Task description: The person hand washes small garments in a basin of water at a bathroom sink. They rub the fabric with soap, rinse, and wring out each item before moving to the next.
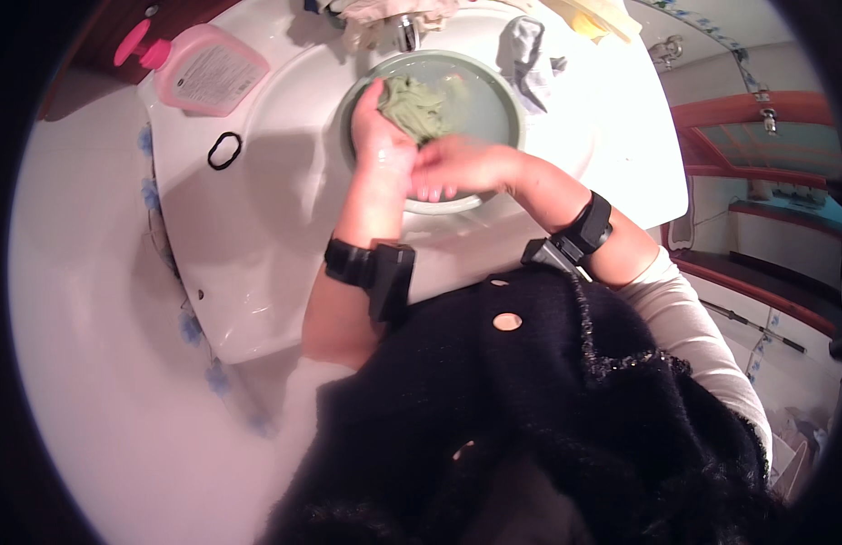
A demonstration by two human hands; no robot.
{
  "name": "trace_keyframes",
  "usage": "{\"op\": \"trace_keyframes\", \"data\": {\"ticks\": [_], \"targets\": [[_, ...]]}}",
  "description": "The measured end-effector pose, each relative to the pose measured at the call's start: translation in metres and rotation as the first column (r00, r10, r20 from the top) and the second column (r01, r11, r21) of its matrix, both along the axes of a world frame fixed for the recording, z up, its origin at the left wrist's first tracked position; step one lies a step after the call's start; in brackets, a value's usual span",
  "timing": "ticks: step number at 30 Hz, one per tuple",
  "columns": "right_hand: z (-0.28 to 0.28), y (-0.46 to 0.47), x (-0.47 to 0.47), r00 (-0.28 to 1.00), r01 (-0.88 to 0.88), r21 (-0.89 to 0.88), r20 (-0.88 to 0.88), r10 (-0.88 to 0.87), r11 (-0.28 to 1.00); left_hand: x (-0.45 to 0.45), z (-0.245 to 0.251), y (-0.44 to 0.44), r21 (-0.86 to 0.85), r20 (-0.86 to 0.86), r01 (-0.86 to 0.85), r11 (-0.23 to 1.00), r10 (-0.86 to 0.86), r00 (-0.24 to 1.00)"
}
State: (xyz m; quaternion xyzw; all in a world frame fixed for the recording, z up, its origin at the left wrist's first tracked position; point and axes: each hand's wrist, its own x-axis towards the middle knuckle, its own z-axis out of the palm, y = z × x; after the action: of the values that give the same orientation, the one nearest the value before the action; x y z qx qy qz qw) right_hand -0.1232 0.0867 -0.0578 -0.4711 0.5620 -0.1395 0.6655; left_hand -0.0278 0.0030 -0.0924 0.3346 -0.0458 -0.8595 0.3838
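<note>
A round pale green basin [519, 129] holding cloudy water stands in the white sink. A wet, crumpled light green cloth [414, 109] lies over my left hand [380, 129] at the basin's left side, with the thumb along the cloth's edge. My right hand [465, 163], blurred, crosses the near side of the basin. Its fingers meet the left hand's palm and wrist just below the cloth. Whether the right fingers also grip cloth cannot be told. Some left fingers are hidden under the cloth.
Above the basin is a metal faucet [406, 33], with pale cloths [366, 13] around it. A grey cloth [530, 65] lies on the right rim. On the left are a pink pump bottle [213, 71] and a black hair tie [224, 151] on the white sink [271, 286].
</note>
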Motion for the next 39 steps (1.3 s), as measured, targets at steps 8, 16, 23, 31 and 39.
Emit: {"op": "trace_keyframes", "data": {"ticks": [8, 16, 23, 31, 39], "targets": [[0.021, -0.011, -0.037, -0.36, 0.625, 0.674, 0.697, -0.62, 0.395, -0.001, -0.009, -0.004, -0.05, 0.045, 0.002, 0.999, 0.0, 0.999], [0.034, -0.01, -0.023, -0.418, 0.562, 0.716, 0.678, -0.605, 0.415, 0.002, -0.019, -0.005, -0.029, -0.007, 0.041, 0.999, -0.041, 0.999], [0.027, -0.01, -0.027, -0.378, 0.559, 0.673, 0.727, -0.573, 0.484, 0.002, -0.021, -0.007, -0.031, 0.086, 0.083, 0.996, -0.08, 0.993], [-0.029, -0.018, -0.043, 0.183, 0.897, 0.292, 0.44, -0.879, 0.333, 0.008, 0.022, -0.001, -0.104, -0.038, -0.014, 0.995, 0.01, 0.999], [-0.094, -0.03, -0.033, 0.488, 0.749, 0.414, 0.182, -0.854, 0.517, 0.018, 0.027, 0.001, -0.182, -0.347, 0.071, 0.981, -0.132, 0.929]]}}
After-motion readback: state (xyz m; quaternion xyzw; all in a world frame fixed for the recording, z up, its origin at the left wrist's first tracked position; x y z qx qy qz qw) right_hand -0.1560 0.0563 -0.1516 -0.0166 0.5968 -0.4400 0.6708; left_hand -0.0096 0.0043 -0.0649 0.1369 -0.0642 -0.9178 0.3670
